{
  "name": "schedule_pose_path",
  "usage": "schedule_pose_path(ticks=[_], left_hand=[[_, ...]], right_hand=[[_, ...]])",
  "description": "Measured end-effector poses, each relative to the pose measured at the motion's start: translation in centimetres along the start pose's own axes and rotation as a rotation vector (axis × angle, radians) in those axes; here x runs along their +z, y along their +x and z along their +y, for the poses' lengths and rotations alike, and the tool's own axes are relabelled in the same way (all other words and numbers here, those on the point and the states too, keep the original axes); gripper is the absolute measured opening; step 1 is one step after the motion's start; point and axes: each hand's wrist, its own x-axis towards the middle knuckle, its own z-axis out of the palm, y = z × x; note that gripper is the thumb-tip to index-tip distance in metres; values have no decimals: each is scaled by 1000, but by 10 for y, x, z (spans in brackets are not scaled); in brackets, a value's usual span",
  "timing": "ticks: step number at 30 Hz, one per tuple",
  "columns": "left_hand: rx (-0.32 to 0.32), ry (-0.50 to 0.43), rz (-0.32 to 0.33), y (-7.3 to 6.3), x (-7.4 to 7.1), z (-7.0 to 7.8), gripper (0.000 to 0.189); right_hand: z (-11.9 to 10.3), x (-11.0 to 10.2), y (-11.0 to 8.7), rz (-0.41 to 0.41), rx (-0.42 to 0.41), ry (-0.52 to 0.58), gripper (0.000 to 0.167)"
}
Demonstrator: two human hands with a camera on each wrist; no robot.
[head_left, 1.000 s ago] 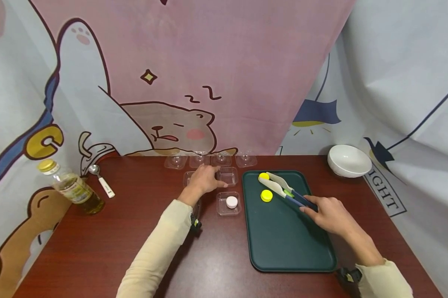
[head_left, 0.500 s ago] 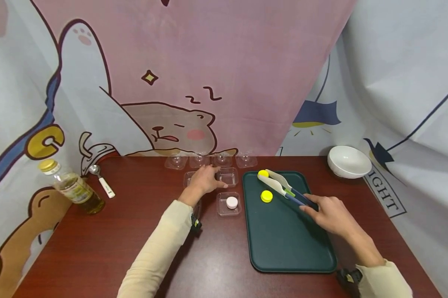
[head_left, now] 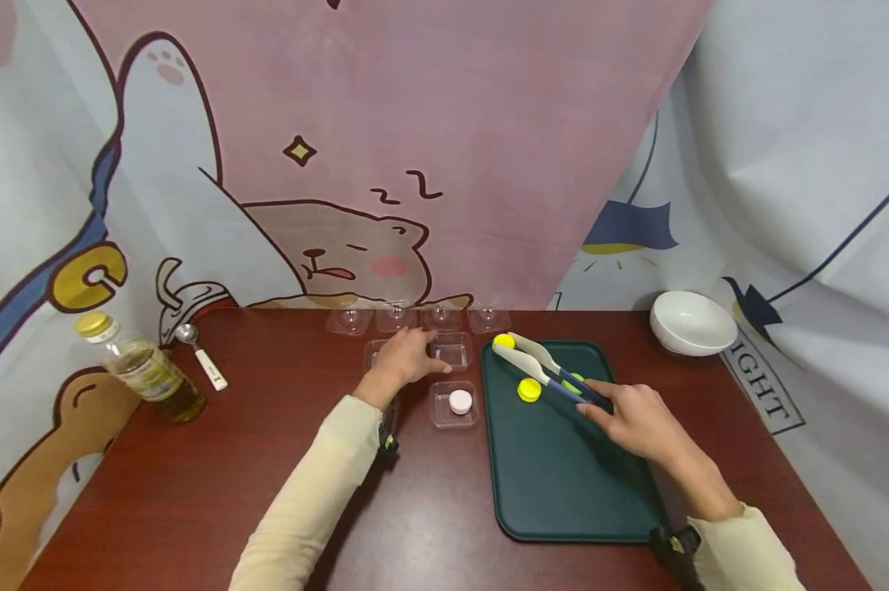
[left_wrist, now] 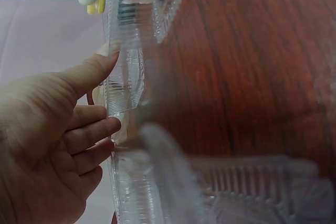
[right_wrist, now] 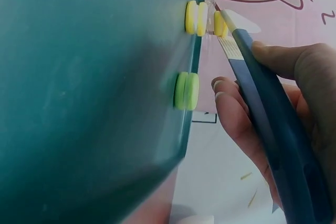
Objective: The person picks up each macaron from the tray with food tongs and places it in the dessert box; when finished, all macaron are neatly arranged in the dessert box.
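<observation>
a: green tray (head_left: 562, 484) on the dark red table (head_left: 193, 492), near its right edge. what does the right hand (head_left: 632, 414) grip?

b: tongs (head_left: 540, 368), fingers curled round the blue handles, tips pinching a yellow disc (head_left: 503, 341) over the tray's far left corner.

a: and on the tray?

b: another yellow disc (head_left: 529, 390) and a green disc (head_left: 575, 382), near the far end.

a: left hand (head_left: 407, 355)?

b: relaxed fingers resting on a clear box (head_left: 453, 350), just left of the tray.

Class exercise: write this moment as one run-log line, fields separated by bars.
right hand grips tongs | tongs pinch yellow piece above tray edge | left hand rests on clear container | yellow piece on tray
</observation>
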Motion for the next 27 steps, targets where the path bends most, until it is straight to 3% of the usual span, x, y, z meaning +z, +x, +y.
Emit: schedule_pose_path(ticks=[27], left_hand=[[-12, 6, 4, 2, 1, 2, 79]], right_hand=[[-31, 13, 36, -74, -104, 23, 44]])
